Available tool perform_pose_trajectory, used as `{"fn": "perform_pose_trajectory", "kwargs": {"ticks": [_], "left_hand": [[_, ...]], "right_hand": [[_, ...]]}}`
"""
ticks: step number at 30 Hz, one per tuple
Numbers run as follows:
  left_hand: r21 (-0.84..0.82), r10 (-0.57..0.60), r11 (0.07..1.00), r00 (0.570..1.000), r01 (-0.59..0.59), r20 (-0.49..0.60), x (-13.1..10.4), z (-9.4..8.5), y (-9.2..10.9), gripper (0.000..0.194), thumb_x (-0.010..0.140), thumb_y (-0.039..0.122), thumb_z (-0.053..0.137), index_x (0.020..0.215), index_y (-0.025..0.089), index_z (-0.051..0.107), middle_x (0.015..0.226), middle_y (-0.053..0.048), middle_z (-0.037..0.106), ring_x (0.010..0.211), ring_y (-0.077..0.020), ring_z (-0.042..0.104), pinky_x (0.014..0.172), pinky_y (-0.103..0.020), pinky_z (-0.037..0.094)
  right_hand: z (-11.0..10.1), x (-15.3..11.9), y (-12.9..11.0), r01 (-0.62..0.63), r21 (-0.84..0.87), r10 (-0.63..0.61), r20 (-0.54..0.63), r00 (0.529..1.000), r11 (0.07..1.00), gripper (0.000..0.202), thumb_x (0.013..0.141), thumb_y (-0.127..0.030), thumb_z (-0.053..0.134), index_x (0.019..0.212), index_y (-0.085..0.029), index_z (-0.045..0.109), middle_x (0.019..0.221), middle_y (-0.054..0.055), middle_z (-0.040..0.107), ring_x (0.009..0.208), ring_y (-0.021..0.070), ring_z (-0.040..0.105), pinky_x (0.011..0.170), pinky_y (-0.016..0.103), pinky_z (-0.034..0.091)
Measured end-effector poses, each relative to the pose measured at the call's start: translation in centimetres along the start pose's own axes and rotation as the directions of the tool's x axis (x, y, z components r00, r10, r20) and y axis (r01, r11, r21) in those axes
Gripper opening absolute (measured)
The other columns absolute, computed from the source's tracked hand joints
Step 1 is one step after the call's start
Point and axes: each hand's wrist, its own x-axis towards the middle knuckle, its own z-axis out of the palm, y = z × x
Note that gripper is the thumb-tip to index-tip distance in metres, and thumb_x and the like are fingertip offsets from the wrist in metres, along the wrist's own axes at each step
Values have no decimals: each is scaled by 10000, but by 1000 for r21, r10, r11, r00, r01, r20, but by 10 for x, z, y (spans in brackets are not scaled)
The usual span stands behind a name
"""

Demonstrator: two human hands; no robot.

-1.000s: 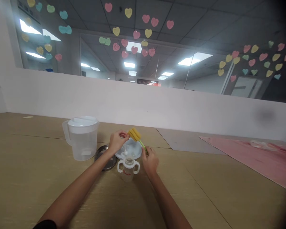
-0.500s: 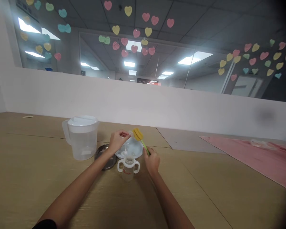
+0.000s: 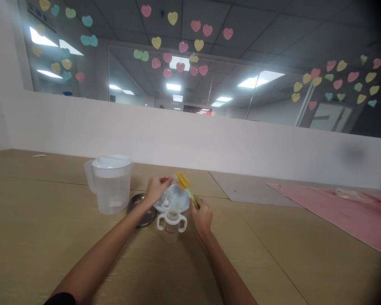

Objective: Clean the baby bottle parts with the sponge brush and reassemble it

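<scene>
My right hand grips the green handle of a sponge brush, whose yellow head is raised over the pale blue bowl. Pinched in the fingers of my left hand is a small clear piece, close against the left side of the yellow sponge. A small white part lies in the bowl. In front of the bowl stands an open clear bottle with two white handles.
A lidded clear pitcher stands to the left. Between it and the bowl is a round metal dish, partly behind my left wrist. A pink cloth lies at the right, with clear plastic on it. A white wall rises behind the table.
My left fingers have closed into a pinch on the small clear piece, beside the sponge. The sponge head has shifted slightly. The view has moved a little.
</scene>
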Motion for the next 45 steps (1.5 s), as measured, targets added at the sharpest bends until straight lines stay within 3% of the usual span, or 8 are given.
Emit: {"fn": "perform_pose_trajectory", "kwargs": {"ticks": [10, 20, 26, 31, 34, 37, 41, 45], "left_hand": [[-43, 38, 998, 997, -41, -69, -1, 2, 5, 315, 662, 425, 688, 796, 141, 704, 846, -88, 720, 735, -180, 651, 717, -290, 513], [-93, 6, 996, 984, 11, 177, -2, 1, 3, 378, 758, 477, 563, 835, 135, 702, 727, -46, 705, 657, -168, 633, 632, -260, 481], [151, 72, 986, 997, -66, -34, 0, -7, 9, 288, 758, 425, 585, 805, 165, 700, 772, -62, 716, 653, -172, 634, 609, -256, 465], [291, 148, 951, 978, -101, -145, 13, -34, 10, 236, 743, 393, 596, 770, 175, 682, 762, -57, 708, 633, -163, 615, 594, -249, 454], [388, 122, 919, 987, -74, -101, 21, -56, 0, 174, 684, 348, 624, 706, 179, 657, 710, -46, 690, 612, -161, 603, 583, -242, 444], [489, -23, 872, 1000, 12, 16, 23, -71, -19, 100, 549, 239, 679, 528, 191, 594, 563, -27, 632, 585, -172, 594, 599, -250, 441], [476, -154, 869, 988, 131, 8, 17, -70, -45, 332, 402, 90, 702, 304, 201, 405, 304, -4, 421, 519, -232, 593, 597, -310, 454], [336, -157, 926, 985, 174, -76, 13, -61, -62, 487, 411, 156, 744, 259, 222, 285, 241, 7, 307, 508, -292, 605, 604, -379, 472]], "right_hand": [[1, -2, 0, 42, 6, -42, 5, 999, 999, 442, 898, -431, 347, 979, -165, 690, 838, 74, 683, 730, 155, 591, 624, 226, 359], [-1, -1, -1, 78, 81, -78, 5, 997, 994, 492, 899, -462, 317, 975, -148, 688, 859, 88, 696, 758, 172, 613, 674, 246, 416], [-1, -2, -2, 89, 65, -90, 16, 996, 994, 470, 898, -448, 328, 964, -156, 690, 831, 81, 692, 743, 171, 610, 662, 244, 415], [-3, -1, -5, 84, 128, -86, 17, 996, 988, 468, 891, -453, 346, 941, -139, 689, 827, 85, 689, 750, 176, 612, 675, 249, 418], [-6, 0, -7, 48, 185, -47, -8, 999, 982, 459, 882, -444, 364, 925, -123, 690, 847, 98, 693, 763, 187, 616, 703, 259, 422], [-8, 1, -7, 22, 193, -21, -10, 1000, 981, 451, 876, -426, 376, 923, -109, 694, 876, 121, 694, 783, 206, 619, 714, 271, 419], [-6, 1, -5, 15, 178, -14, -5, 1000, 984, 457, 866, -439, 372, 932, -123, 696, 887, 121, 695, 787, 215, 620, 710, 281, 419], [-5, 2, -3, 14, 176, -14, 2, 1000, 984, 469, 866, -434, 367, 936, -104, 695, 889, 133, 696, 792, 223, 623, 709, 286, 419]]}}
